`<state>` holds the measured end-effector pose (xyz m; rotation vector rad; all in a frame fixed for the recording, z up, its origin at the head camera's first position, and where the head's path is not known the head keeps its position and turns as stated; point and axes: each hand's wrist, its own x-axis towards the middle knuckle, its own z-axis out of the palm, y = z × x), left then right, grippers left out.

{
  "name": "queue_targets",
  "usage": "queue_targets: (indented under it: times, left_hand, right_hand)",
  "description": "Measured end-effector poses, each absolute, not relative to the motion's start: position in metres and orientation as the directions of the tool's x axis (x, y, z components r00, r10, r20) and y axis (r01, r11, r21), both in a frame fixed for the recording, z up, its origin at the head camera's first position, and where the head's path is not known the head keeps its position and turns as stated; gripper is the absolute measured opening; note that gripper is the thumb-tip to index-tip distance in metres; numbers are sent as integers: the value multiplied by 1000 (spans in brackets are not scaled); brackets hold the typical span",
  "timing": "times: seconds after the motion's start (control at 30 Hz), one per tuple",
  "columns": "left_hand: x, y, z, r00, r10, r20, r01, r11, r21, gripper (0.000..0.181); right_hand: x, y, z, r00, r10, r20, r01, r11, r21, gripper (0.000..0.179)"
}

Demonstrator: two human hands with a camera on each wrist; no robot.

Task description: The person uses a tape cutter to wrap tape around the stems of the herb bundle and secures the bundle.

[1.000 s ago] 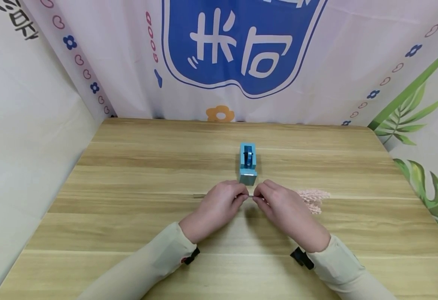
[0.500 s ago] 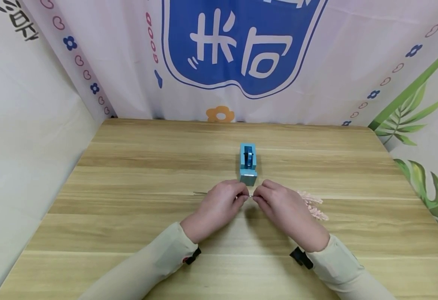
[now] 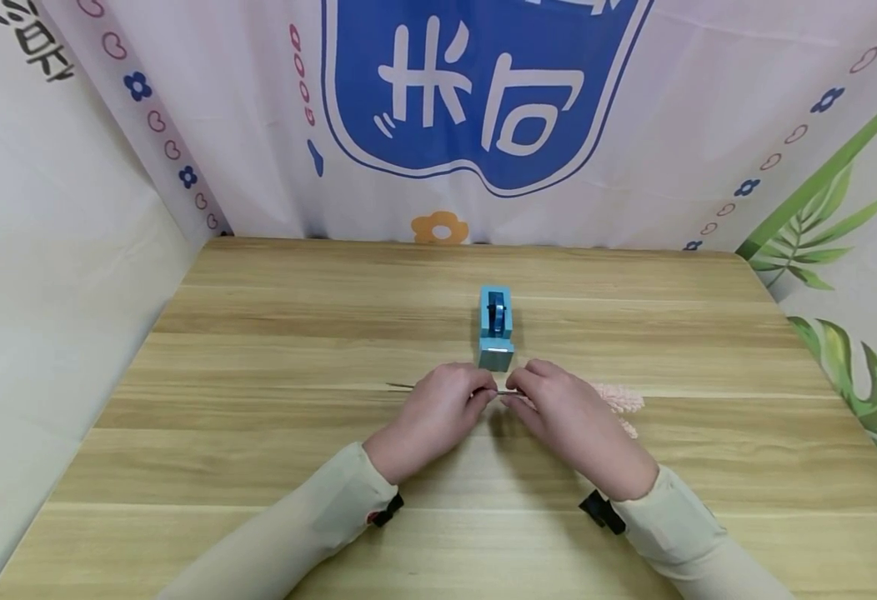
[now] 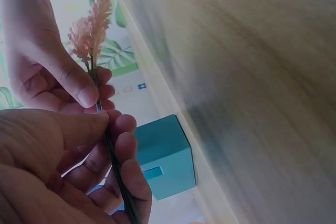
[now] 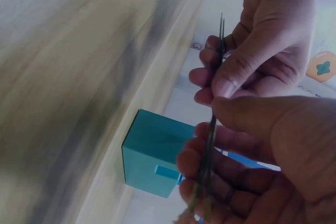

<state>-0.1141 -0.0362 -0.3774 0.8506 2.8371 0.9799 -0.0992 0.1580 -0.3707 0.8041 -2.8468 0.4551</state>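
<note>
Pink artificial flower sprigs (image 3: pixel 618 397) extend to the right from behind my right hand (image 3: pixel 577 425). Their thin dark stems (image 4: pixel 116 163) run through both hands, with the bare ends (image 5: pixel 221 27) poking out past my left hand (image 3: pixel 434 421). My left thumb and fingers pinch the stems near the middle. Close beside it, almost touching, the right thumb and fingertips pinch the same stems nearer the blooms. A teal tape dispenser (image 3: pixel 495 354) stands on the table just beyond the fingertips. Part of the flowers is hidden behind the right hand in the head view.
The wooden table (image 3: pixel 296 308) runs back to a white printed curtain (image 3: pixel 258 125) with a blue emblem. A roll of tape (image 3: pixel 498 312) sits in the dispenser's top slot. Black wrist cameras (image 3: pixel 602 512) hang under the sleeves.
The flower heads have turned and shifted, first spreading apart, then drawing closer. The stem ends on the left have shifted slightly. Both hands stay nearly in place, their fingertips barely moving.
</note>
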Motion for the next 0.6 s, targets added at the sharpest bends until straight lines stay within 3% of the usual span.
queue_targets:
  times: [0.2,0.6]
  left_hand:
    - [-113,-37,-378,-855,493,161,486,654,580,10]
    - [-113,-36,-375,-867,484,116,468,712,523,14]
  right_hand:
    - [-100,158,-371,-824,-518,231,-560,806,-192,5]
    - [-103,156,-373,-831,-483,274,-544,810,-222,5]
